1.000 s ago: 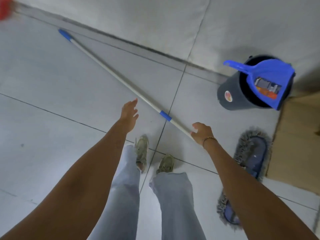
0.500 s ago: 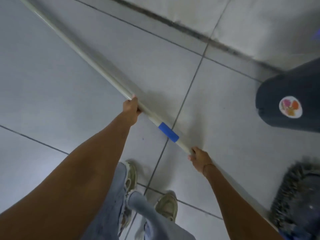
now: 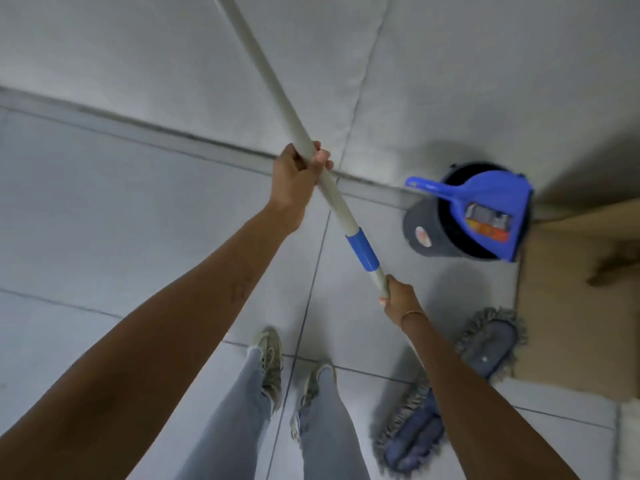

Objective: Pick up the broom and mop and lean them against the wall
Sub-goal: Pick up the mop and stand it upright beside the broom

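Both my hands hold the mop's long pale handle (image 3: pixel 263 67), which rises steeply up and left out of the top of the view. My left hand (image 3: pixel 298 171) is wrapped around the handle above its blue collar (image 3: pixel 362 249). My right hand (image 3: pixel 398 299) grips the handle just below that collar. The flat mop head (image 3: pixel 485 355), blue with grey fringe, lies on the floor at the lower right, partly hidden behind my right forearm. The wall (image 3: pixel 450 64) fills the top of the view. No broom is in view.
A dark bucket (image 3: pixel 420 233) stands against the wall at right with a blue dustpan (image 3: pixel 485 209) resting in it. A brown cardboard sheet (image 3: pixel 571 306) lies at the right edge. My feet (image 3: pixel 270 355) stand on the grey tiled floor (image 3: pixel 104 237).
The handle lay flat on the floor a second ago. Both hands closed on it and lifted it, so it now points steeply upward toward the wall. The view has tilted up.
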Demonstrator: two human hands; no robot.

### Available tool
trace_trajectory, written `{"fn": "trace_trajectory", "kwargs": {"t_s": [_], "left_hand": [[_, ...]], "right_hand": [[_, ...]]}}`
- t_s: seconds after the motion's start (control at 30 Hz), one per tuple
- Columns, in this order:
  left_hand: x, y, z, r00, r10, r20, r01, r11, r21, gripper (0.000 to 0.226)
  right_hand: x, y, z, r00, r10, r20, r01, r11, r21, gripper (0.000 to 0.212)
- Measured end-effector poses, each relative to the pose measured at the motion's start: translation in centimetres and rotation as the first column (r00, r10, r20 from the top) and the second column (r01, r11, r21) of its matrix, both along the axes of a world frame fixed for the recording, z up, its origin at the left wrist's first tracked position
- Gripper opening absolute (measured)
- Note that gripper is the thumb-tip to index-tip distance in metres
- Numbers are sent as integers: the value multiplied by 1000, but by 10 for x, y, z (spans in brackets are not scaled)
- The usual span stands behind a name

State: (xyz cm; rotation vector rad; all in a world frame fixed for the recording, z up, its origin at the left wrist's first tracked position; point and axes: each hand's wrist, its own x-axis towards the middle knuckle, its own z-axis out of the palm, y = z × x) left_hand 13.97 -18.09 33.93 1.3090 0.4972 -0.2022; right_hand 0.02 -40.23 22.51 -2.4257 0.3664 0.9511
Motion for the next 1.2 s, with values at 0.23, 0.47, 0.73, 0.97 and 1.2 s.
{"fn": "trace_trajectory", "kwargs": {"t_s": [0.23,0.47,0.73,0.97,1.2], "left_hand": [[-7,-124,243,909,-324,262,309,946,98,13],[-63,-235,388,657,-621,428,581,779,238,23],[-178,-374,431,365,-796,482,734,565,377,28],[-242,-484,447,296,-823,484,748,515,419,31],[-246,-557,457,278,-822,496,723,519,456,22]], "right_hand": [[-28,-52,199,923,-327,202,333,943,4,34],[-91,-109,312,753,-551,360,571,819,61,31],[-185,-208,340,477,-804,356,774,576,263,18],[-226,-315,344,450,-842,299,778,533,332,27],[-223,-396,345,472,-815,336,715,577,396,29]]}}
